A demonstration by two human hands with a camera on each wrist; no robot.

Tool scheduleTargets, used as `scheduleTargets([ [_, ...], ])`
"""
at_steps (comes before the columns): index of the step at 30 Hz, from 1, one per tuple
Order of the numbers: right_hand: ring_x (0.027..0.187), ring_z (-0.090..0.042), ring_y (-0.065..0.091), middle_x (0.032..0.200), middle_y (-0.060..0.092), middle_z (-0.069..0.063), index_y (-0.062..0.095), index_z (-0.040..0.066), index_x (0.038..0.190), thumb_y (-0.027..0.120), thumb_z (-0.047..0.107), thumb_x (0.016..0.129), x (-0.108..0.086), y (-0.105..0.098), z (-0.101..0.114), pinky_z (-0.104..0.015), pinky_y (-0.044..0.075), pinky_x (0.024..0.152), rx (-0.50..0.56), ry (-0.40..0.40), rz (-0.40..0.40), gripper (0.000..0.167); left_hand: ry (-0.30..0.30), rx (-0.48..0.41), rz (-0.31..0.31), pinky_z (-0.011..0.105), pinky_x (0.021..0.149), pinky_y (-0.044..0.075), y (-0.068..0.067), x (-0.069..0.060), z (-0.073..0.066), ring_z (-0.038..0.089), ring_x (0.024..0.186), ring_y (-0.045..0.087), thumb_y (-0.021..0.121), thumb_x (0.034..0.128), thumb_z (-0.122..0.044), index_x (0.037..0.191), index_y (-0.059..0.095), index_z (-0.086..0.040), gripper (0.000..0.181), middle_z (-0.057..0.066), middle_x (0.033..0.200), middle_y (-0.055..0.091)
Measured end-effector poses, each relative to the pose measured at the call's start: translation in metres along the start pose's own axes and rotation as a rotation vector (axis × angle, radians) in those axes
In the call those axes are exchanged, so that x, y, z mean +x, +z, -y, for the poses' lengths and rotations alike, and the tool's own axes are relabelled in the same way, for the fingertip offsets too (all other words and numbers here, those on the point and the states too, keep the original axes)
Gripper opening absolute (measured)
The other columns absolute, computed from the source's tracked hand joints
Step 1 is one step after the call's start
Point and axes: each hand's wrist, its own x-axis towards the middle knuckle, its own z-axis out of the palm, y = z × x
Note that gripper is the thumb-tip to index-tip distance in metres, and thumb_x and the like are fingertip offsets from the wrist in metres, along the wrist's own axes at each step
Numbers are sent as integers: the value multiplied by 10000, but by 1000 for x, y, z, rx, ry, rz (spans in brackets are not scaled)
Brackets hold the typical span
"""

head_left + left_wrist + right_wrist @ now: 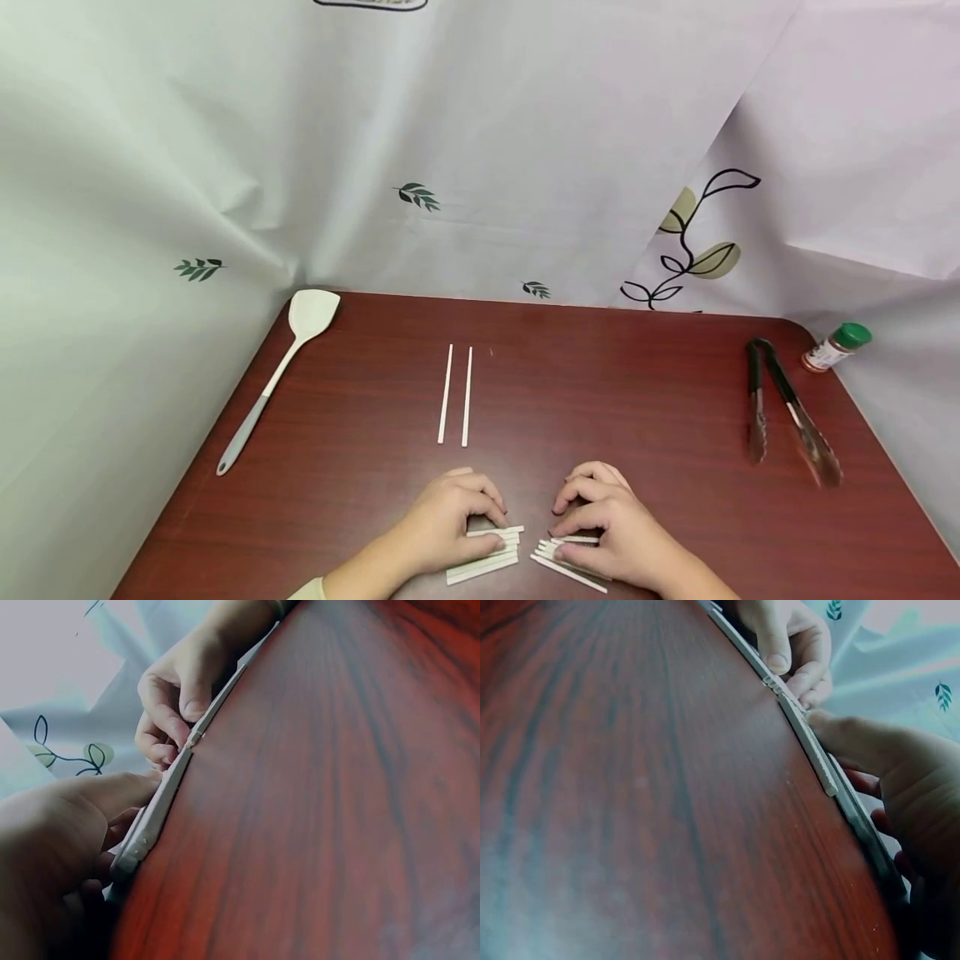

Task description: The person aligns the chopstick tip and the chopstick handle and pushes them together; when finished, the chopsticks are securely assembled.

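In the head view my left hand [453,518] curls over a bunch of thin white sticks [486,569] at the front of the table, its thumb on top of them. To the right, my right hand [611,527] holds a second, fanned-out bunch of white sticks [567,574] under its thumb and bent fingers. The two bunches lie low on the tabletop, inner ends facing across a small gap. Both wrist views show the sticks edge-on, thumbs on them. Farther back, two more white sticks [467,398] lie side by side, apart from each other.
A white spatula [281,367] with a grey handle lies along the left edge of the dark red table [600,392]. Black-handled metal tongs [791,400] and a green-capped spice jar [832,350] are at the right. Patterned white cloth [480,150] hangs around the table.
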Motion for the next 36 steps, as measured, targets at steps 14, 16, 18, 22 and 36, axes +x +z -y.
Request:
scheduleTargets([
  [14,1087,-106,563,1028,626,216,805,345,937,983,169,687,4,5,-1,-272,394,969,44,20,-55,353,-72,-35,-18,204,920,459,1,-1,-2,-67,923,580,928,808,-239,851,760,-274,177,-257,992,693],
  [16,1073,-122,572,1022,634,184,794,333,908,969,108,682,4,5,-2,-244,419,953,70,5,-75,364,-59,-36,-42,186,905,454,2,-1,-1,-56,925,587,912,838,-236,868,744,-271,174,-242,997,693],
  [18,1066,-134,575,1009,639,171,792,335,875,960,85,686,4,5,-3,-245,422,956,75,-7,-82,356,-57,-42,-67,163,884,448,3,-1,0,-45,925,589,888,871,-232,886,724,-271,170,-230,1003,689],
  [22,1102,-107,555,1007,635,205,790,382,860,960,163,738,2,5,-1,-302,373,991,37,23,-50,303,-80,-50,-101,149,848,447,5,0,1,-32,929,585,845,917,-232,911,699,-274,153,-223,1011,675],
  [36,1136,-85,537,1068,602,228,619,369,1001,775,202,974,5,1,5,-295,291,1086,1,83,27,230,-91,-48,-165,189,799,485,6,1,0,-13,883,576,798,959,-177,961,678,-240,136,-159,1041,651],
])
